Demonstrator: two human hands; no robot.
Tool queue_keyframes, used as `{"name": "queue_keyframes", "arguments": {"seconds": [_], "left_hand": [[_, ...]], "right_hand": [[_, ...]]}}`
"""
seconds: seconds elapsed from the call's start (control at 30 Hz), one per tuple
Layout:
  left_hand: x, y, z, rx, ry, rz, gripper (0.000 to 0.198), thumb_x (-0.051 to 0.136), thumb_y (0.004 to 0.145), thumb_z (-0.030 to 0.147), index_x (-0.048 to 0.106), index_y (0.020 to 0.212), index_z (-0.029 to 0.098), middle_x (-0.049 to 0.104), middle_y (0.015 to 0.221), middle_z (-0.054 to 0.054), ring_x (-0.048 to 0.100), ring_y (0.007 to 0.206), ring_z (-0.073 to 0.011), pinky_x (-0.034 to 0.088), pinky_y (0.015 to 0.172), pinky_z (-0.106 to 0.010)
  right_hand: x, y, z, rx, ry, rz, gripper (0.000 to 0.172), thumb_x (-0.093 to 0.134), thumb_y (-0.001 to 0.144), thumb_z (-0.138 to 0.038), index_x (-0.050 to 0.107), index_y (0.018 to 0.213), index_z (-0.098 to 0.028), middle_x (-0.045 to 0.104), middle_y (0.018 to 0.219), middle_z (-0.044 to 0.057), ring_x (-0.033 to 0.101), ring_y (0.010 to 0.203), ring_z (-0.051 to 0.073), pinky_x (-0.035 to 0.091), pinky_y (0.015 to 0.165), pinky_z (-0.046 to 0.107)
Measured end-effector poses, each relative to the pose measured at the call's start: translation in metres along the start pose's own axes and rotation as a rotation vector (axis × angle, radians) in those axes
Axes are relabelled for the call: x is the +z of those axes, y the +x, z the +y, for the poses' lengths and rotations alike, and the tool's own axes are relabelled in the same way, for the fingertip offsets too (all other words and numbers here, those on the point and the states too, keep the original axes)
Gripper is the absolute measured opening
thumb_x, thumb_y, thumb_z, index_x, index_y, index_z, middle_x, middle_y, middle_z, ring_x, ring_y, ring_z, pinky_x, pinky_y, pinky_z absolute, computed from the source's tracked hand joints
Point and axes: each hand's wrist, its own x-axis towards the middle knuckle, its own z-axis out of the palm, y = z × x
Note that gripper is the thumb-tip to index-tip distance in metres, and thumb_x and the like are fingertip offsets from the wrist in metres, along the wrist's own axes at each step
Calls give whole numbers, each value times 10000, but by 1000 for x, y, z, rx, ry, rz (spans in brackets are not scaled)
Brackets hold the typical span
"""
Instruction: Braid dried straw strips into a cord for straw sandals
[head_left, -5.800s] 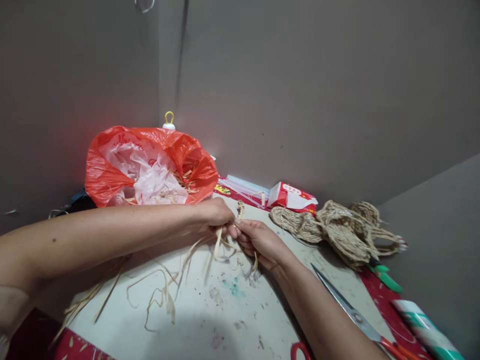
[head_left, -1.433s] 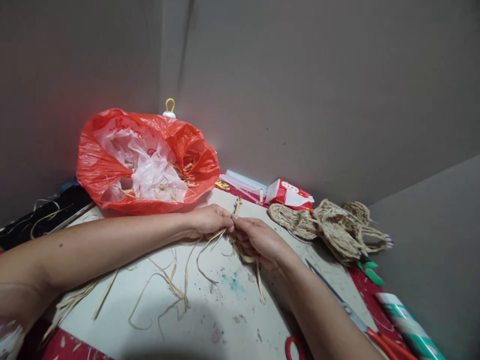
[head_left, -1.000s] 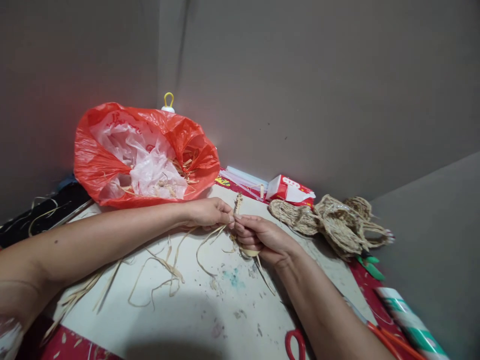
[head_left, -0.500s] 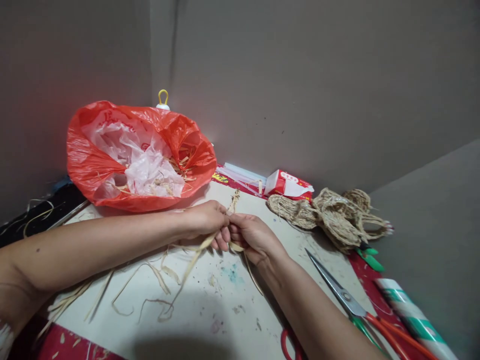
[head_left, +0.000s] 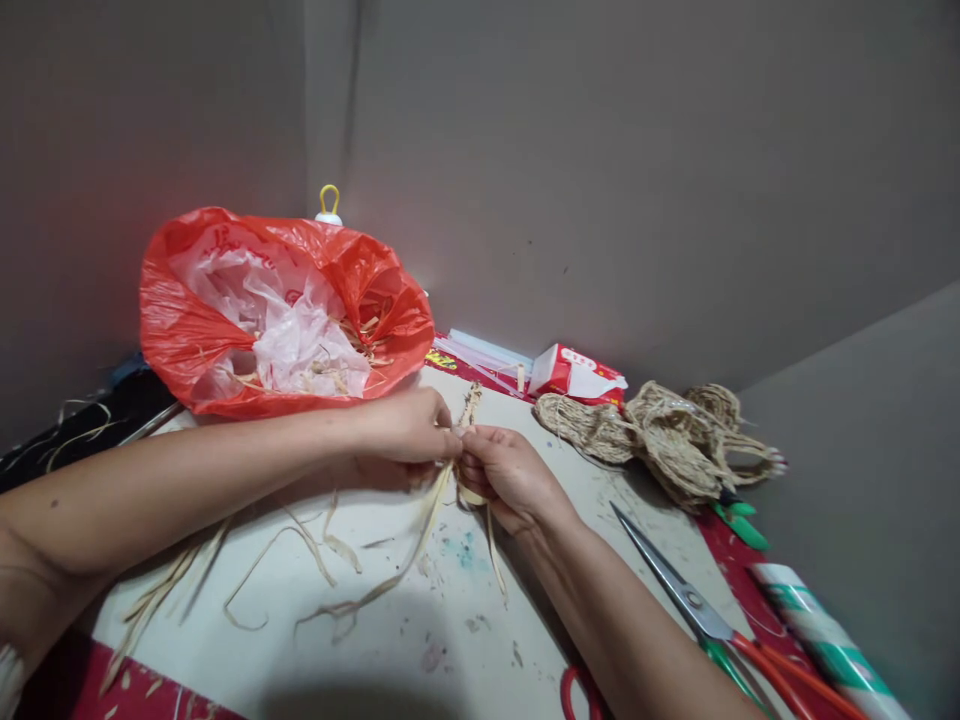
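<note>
One red handle showed at the bottom edge, the rest of it out of frame. At lower right lay the scissors, tips toward the centre and orange handles toward the corner — probably so that they came easily to the right side. The roll sat beyond, near the right edge. Loose strands lay at lower left on the board, perhaps fanned out for easy picking.

At centre, the right hand held the braid in a narrow pinch, thumb over curled fingers, likely as a steady anchor; the braid stuck out above the knuckles. The left hand pinched strips right against it, tails hanging down-left — a short hold, presumably for control. What exactly lay between the touching fingertips was hidden.

Farther up, cord lay bunched at right, beside the tissues. At upper left the bag gaped forward, scraps visible inside, its open mouth probably for easy reach.
</note>
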Motion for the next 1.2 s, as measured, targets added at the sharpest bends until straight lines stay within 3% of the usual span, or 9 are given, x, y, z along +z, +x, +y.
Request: {"name": "queue_keyframes", "arguments": {"seconds": [0.1,0.13,0.3,0.43,0.57,0.83,0.93,1.07,1.2], "left_hand": [[-10,6,-3,150,101,323,137,478,732,192,606,712,146,586,606,-10,520,562,-122,359,517,-212],[-9,9,-5,190,88,362,139,470,732,176,603,711,145,591,646,-11,520,597,-118,361,541,-208],[14,16,-18,73,-154,74,232,380,801,212,510,616,159,492,547,20,429,504,-93,331,498,-195],[18,16,-22,128,-160,87,208,422,781,216,519,608,155,495,576,27,423,549,-93,331,520,-188],[9,17,-22,171,-77,0,217,426,793,222,569,647,149,497,572,31,411,542,-93,313,501,-187],[7,22,-23,181,68,-78,220,431,785,182,624,686,145,574,624,16,462,572,-94,337,545,-193],[12,25,-28,112,-56,-107,177,453,768,194,605,689,152,522,556,29,405,482,-81,297,476,-201],[15,25,-28,-63,-352,-227,143,454,764,212,517,643,172,330,405,71,220,337,-68,156,372,-219],[13,22,-22,-131,-519,-276,225,486,778,266,428,576,187,264,375,81,182,319,-55,123,352,-216]], "right_hand": [[-2,1,-1,-4,-2,-29,300,712,615,-381,517,590,-156,310,358,-126,184,313,7,90,340,171],[-3,2,-1,-3,-8,-41,302,715,617,-393,536,621,-150,310,362,-129,179,316,7,85,343,174],[-8,3,-4,18,-61,-119,367,734,604,-431,487,583,-160,300,376,-126,173,333,5,73,351,181],[-16,3,-11,62,-126,-202,383,743,602,-455,506,627,-155,292,401,-130,165,349,7,66,353,175],[-25,3,-15,98,-209,-268,380,737,624,-469,539,672,-148,305,393,-125,161,354,15,66,352,179],[-31,2,-15,112,-388,-300,343,682,716,-475,559,710,-154,309,411,-117,170,361,32,72,357,205],[-31,1,-16,70,-510,-266,336,644,748,-483,550,710,-163,308,438,-110,196,379,45,98,369,212],[-30,1,-17,-43,-741,-230,325,585,781,-476,536,696,-167,345,495,-83,251,433,65,181,405,214],[-27,1,-15,-198,-929,-172,271,481,838,-387,518,683,-167,433,588,-36,332,525,96,278,480,226]]}}
